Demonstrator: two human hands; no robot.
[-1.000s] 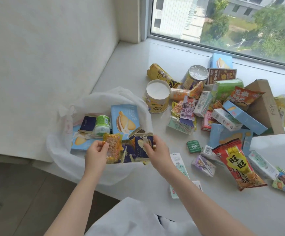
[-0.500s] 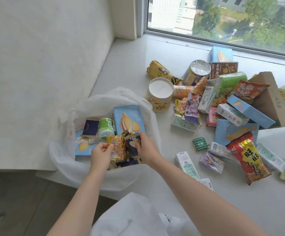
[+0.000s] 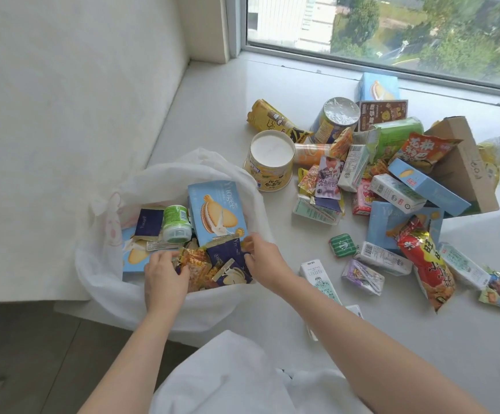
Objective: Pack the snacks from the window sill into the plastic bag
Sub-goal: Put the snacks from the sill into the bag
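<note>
the left hand (image 3: 165,276) has its fingers curled onto a golden crinkly packet (image 3: 193,265), pinching it at the near side of the plastic bag (image 3: 105,264). the right hand (image 3: 265,258) curls its fingertips around the edge of a dark blue sachet (image 3: 228,252) just beside that packet. both sit low inside the bag's mouth, so this looks like the moment of setting the two small packs down on the pile rather than lifting them out; whether either grip has begun to loosen cannot be told.

the bag lies slumped at the sill's near left edge, its rim folded wide, probably so things drop in without a hand holding it apart. inside are two pale blue biscuit boxes, the upright one (image 3: 217,212) leaning at the far side, one green bottle (image 3: 175,224) and at least three dark blue sachets, some half buried.

the rest of the snacks are heaped on the window sill (image 3: 213,115) toward its right and far edge, well apart from the bag: two round tubs, one white-lidded (image 3: 271,159) and one foil-topped (image 3: 337,118), one red chip bag (image 3: 425,261) and one small green tin (image 3: 342,245). most of the job seems left.
</note>
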